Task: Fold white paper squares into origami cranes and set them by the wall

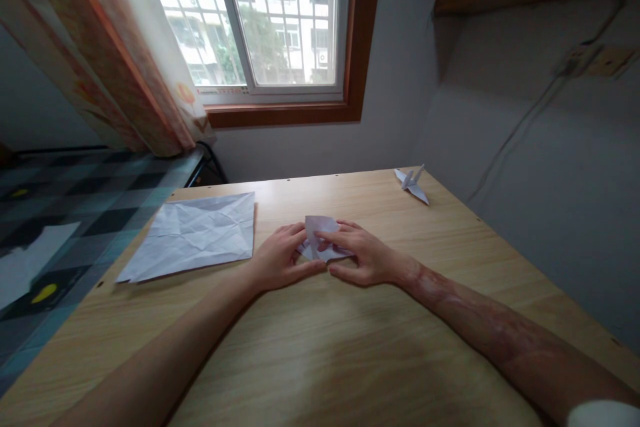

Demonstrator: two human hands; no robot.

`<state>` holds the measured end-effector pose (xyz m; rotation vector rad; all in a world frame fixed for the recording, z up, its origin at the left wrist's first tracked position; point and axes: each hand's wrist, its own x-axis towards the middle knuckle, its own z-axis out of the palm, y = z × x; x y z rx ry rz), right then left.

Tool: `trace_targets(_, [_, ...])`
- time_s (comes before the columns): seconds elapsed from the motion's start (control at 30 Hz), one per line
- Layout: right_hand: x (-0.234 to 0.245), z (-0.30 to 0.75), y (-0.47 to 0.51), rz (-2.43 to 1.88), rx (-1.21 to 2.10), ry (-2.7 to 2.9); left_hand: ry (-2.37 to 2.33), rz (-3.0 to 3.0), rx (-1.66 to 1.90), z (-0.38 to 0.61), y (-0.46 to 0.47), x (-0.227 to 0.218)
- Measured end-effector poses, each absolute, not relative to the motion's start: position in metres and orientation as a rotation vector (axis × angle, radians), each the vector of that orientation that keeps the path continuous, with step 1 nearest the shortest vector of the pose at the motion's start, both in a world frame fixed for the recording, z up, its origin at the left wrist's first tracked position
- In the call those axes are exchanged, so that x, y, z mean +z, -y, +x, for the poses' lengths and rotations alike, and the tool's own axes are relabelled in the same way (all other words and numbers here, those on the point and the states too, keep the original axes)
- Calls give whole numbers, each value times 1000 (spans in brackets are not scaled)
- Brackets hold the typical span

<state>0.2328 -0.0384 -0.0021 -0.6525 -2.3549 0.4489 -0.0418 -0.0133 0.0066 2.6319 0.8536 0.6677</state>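
Note:
A small folded sheet of white paper (323, 223) lies on the wooden table (280, 347), between my two hands. One flap of it stands up at the back. My left hand (280, 257) rests at its left edge, thumb stretched along the near side and the other fingers partly behind the flap. My right hand (363, 253) reaches over it from the right, a finger pressed on the paper and the thumb out toward the left thumb. Both hands appear to hold the paper down against the table.
A creased white sheet (210, 230) lies on the table's left side. At the far right corner stands a folded paper crane (413, 185). On the left is a bed with a checked cover (120, 177) and more paper (37, 260). A window (285, 20) is ahead.

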Motion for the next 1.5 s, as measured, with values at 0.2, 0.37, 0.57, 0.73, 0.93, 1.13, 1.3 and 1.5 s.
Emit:
trace_targets(0.2, [-1,229,37,-758,373,2306,-930,2515,741,-38,11,4])
trace_targets(0.37, [-3,228,35,-688,331,2356,-905,2469,774,-37,12,7])
trace_targets(0.57, [-11,228,34,-745,371,2313,-897,2380,831,-38,9,3])
trace_targets(0.73, [-13,228,32,-760,391,2243,-915,2221,853,-42,4,-3])
trace_targets(0.93, [-13,227,33,-714,379,2273,-1045,2188,911,-42,3,-5])
trace_targets(1.13, [-14,228,31,-758,424,2241,-1065,2132,996,-40,1,-4])
trace_targets(1.3, [-16,227,29,-779,512,2203,-1091,2122,978,-40,1,-6])
trace_targets(1.5, [-13,227,32,-780,503,2221,-1025,2116,904,-41,3,-5])
